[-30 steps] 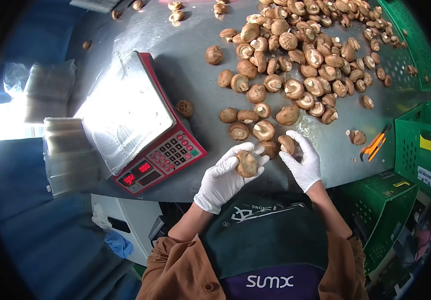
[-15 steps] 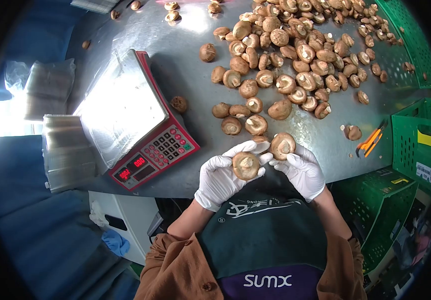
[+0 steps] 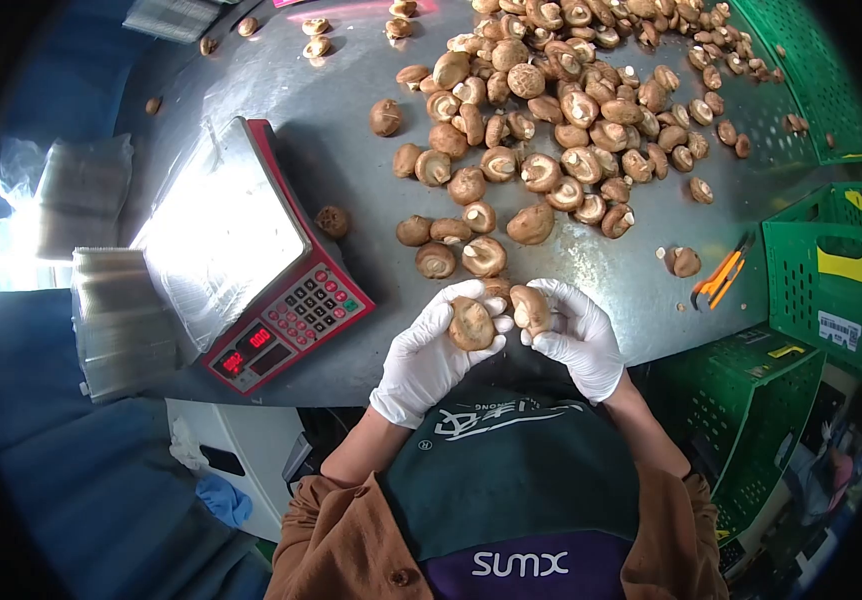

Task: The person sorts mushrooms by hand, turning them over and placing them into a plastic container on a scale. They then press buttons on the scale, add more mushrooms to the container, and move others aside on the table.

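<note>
My left hand (image 3: 429,355), in a white glove, is closed round a brown shiitake mushroom (image 3: 472,324) with its broad round face toward me. Gloved in white too, my right hand (image 3: 581,340) pinches a second shiitake mushroom (image 3: 530,310) between thumb and fingers, turned side-on. The two held mushrooms are close together above the table's near edge. Behind them, partly hidden by the fingers, another mushroom (image 3: 497,288) shows between my hands. Just beyond lie loose mushrooms, the nearest one stem up (image 3: 484,257).
A large heap of shiitake (image 3: 581,108) spreads over the metal table (image 3: 351,165). On the left stands a red digital scale (image 3: 291,325) beside stacked clear plastic trays (image 3: 123,325). Orange-handled scissors (image 3: 721,278) lie at right, near green crates (image 3: 821,262).
My right hand has turned its mushroom from face-on to side-on. The mushroom in my left hand has tilted a little. The whole view has shifted slightly.
</note>
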Motion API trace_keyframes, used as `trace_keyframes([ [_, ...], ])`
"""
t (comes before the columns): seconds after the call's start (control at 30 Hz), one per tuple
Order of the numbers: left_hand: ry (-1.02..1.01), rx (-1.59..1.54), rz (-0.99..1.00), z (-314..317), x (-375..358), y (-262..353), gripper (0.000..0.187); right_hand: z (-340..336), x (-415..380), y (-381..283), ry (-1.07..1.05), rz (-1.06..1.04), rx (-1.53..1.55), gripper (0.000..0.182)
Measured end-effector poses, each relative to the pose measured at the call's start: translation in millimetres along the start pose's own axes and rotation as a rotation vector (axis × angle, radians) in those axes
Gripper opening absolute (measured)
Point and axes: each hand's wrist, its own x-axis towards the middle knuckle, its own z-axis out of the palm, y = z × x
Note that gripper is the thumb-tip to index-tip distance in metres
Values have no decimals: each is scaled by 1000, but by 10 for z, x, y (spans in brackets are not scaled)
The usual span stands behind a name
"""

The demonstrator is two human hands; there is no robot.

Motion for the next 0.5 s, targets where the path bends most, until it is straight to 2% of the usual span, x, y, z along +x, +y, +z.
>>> trace_keyframes([
  [0.13, 3, 80, 38, -28, 15, -16, 49, -1, -2, 50, 47, -95, -182, 58],
  [0.33, -42, 80, 57, -27, 20, 3, 54, -90, 121, 93, 361, -557, -988, 60],
  [0.37, -60, 66, 55, -16, 32, 0, 55, -137, 150, 96, 389, -525, -1071, 60],
  [0.4, -79, 51, 51, -9, 39, 2, 56, -249, 172, 161, 395, -374, -1153, 61],
  [0.5, -53, 25, 31, 20, 41, 12, 60, -288, 171, 204, 393, -463, -1330, 57],
])
